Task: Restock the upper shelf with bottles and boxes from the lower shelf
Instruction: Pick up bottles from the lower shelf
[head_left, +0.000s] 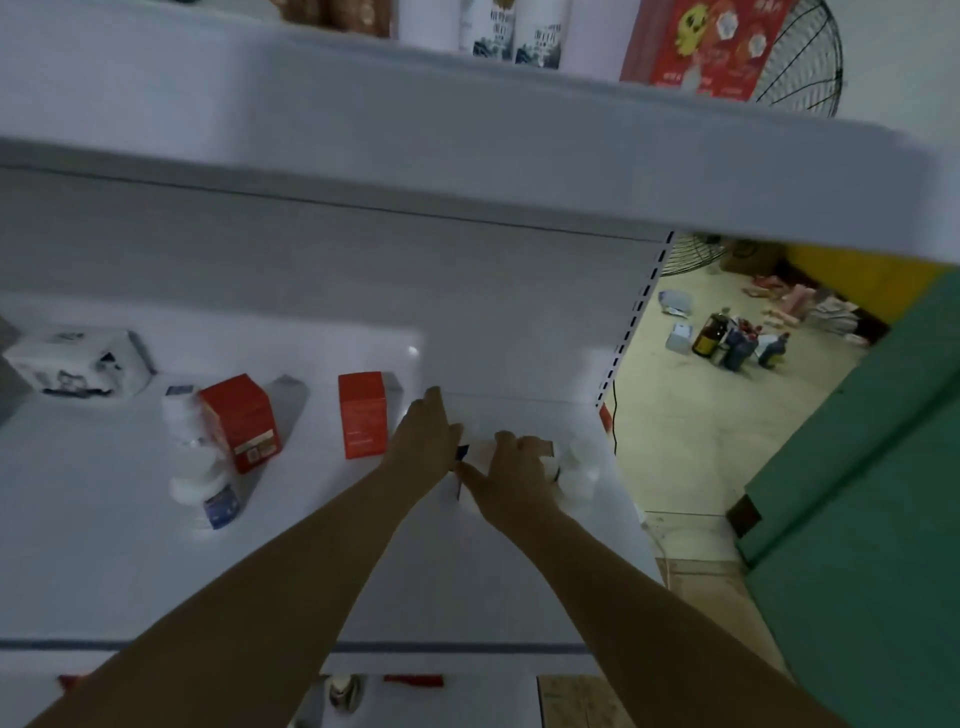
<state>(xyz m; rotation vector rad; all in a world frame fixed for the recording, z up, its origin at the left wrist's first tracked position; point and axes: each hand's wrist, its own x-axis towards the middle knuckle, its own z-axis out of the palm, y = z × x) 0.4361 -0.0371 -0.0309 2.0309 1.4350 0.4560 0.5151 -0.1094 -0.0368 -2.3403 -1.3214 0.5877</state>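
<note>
On the white shelf (363, 561) a white box (480, 453) with a dark blue patch stands between my hands. My left hand (423, 436) lies against the box's left side with its fingers straight. My right hand (517, 465) grips the box from the right, fingers curled over its top and thumb on the front. Two red boxes (241, 423) (363, 415) stand to the left. Beside them are white bottles, one upright (179, 413) and one lying down (208, 496). More white bottles (579, 467) cluster just right of my right hand.
A white box with blue print (78, 364) sits far left. The shelf above (467, 130) carries white bottles (540, 36) and a red carton (711, 47). A fan (805, 62) stands behind. Right of the shelf's end, bottles and packets (732, 340) litter the floor by a green panel (883, 493).
</note>
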